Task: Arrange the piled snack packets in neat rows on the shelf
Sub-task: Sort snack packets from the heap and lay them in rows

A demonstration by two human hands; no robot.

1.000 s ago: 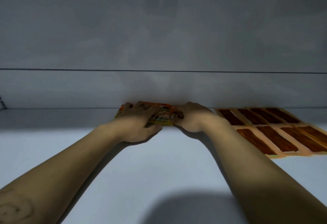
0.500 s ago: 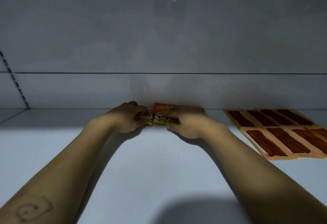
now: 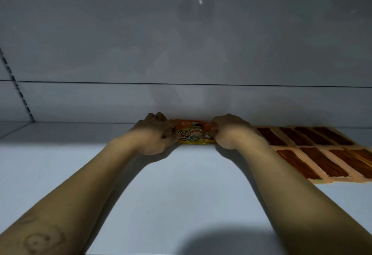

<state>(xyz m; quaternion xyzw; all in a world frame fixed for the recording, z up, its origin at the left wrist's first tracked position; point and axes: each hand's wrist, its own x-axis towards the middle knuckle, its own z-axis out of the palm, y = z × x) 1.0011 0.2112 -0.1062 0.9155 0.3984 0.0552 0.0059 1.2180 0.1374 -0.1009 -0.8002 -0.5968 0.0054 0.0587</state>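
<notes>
An orange and yellow snack packet (image 3: 192, 134) with a cartoon face lies at the back of the white shelf (image 3: 181, 184), close to the rear wall. My left hand (image 3: 155, 136) grips its left end and my right hand (image 3: 229, 133) grips its right end. Both ends of the packet are hidden under my fingers. To the right, several flat packets with dark brown strips (image 3: 314, 150) lie in two neat rows on the shelf.
The grey back wall (image 3: 181, 101) rises directly behind the packet. A slotted upright rail (image 3: 18, 91) runs down the wall at the far left. My own shadow falls on the shelf's front edge.
My hands have drawn apart toward the packet's two ends, so more of its printed front shows between them. The view has shifted slightly.
</notes>
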